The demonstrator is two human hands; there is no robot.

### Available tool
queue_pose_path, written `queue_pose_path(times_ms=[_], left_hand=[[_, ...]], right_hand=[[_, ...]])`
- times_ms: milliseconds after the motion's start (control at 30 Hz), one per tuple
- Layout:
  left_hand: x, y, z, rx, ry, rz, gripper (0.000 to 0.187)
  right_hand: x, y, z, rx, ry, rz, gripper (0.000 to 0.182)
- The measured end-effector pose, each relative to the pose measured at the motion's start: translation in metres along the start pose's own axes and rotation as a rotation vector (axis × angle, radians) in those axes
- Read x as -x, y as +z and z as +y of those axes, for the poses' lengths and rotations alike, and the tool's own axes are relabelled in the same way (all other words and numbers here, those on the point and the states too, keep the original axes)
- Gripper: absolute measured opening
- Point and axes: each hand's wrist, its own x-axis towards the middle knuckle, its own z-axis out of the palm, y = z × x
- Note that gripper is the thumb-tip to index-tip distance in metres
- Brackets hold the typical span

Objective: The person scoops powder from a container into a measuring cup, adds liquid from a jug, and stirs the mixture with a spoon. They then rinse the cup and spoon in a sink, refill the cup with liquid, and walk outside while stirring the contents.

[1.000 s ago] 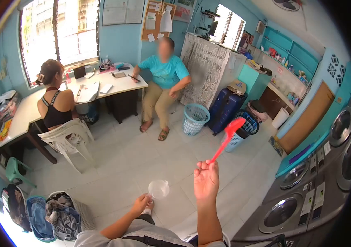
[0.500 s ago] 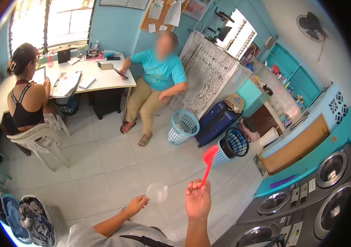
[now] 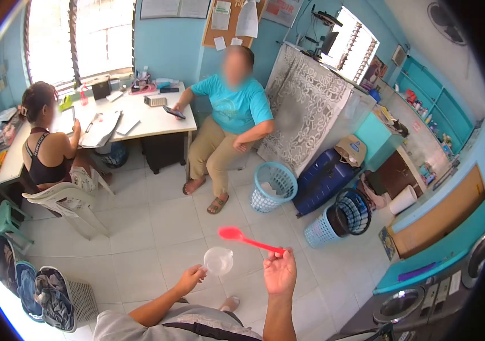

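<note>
My left hand [image 3: 191, 278] is closed around the handle of a small translucent plastic measuring cup [image 3: 218, 261], held out low over the floor. Just to the right, my right hand [image 3: 280, 274] is turned palm up and pinches the handle end of a red spoon [image 3: 249, 241]. The spoon's bowl points left, above the cup and apart from it. No contents can be made out in the cup.
Two people sit by a white desk [image 3: 157, 122]. A light-blue laundry basket [image 3: 274, 187] stands beside a dark blue suitcase [image 3: 322, 179]. Clothes fill baskets [image 3: 55, 301] at lower left. Front-loading machines [image 3: 401, 307] line the lower right. A white chair [image 3: 63, 199] is at left.
The red spoon has swung from upright to nearly level, its bowl now to the left above the cup. My view has shifted, so the room appears further right.
</note>
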Motion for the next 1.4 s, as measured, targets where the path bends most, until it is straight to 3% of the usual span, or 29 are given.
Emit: queue_pose_path(times_ms=[67, 167, 467, 700, 933, 1100, 1200, 1400], left_hand=[[-0.013, 0.015, 0.001, -0.037, -0.001, 0.038, 0.032], [-0.027, 0.055, 0.018, -0.008, 0.005, 0.040, 0.035], [-0.071, 0.138, 0.041, -0.023, 0.018, 0.061, 0.034], [-0.113, 0.134, 0.042, -0.012, -0.056, 0.027, 0.035], [-0.201, 0.128, 0.067, 0.022, 0.093, -0.088, 0.036], [-0.236, 0.114, 0.078, -0.009, 0.104, -0.108, 0.037], [-0.242, 0.106, 0.086, 0.019, 0.090, -0.087, 0.038], [-0.239, 0.090, 0.080, 0.099, 0.037, -0.011, 0.037]], right_hand=[[-0.018, -0.015, -0.017, -0.086, 0.054, -0.044, 0.008], [-0.045, -0.038, -0.046, 0.034, 0.033, 0.108, 0.010], [-0.103, -0.089, -0.094, -0.040, 0.028, 0.240, 0.009], [-0.147, -0.089, -0.083, -0.084, 0.055, 0.233, 0.009], [-0.189, -0.042, -0.079, 0.056, 0.091, 0.078, 0.009], [-0.211, -0.038, -0.066, 0.199, 0.101, 0.115, 0.009], [-0.221, -0.042, -0.064, 0.582, -0.090, 0.181, 0.011], [-0.242, -0.060, -0.092, 0.630, -0.173, 0.128, 0.013]])
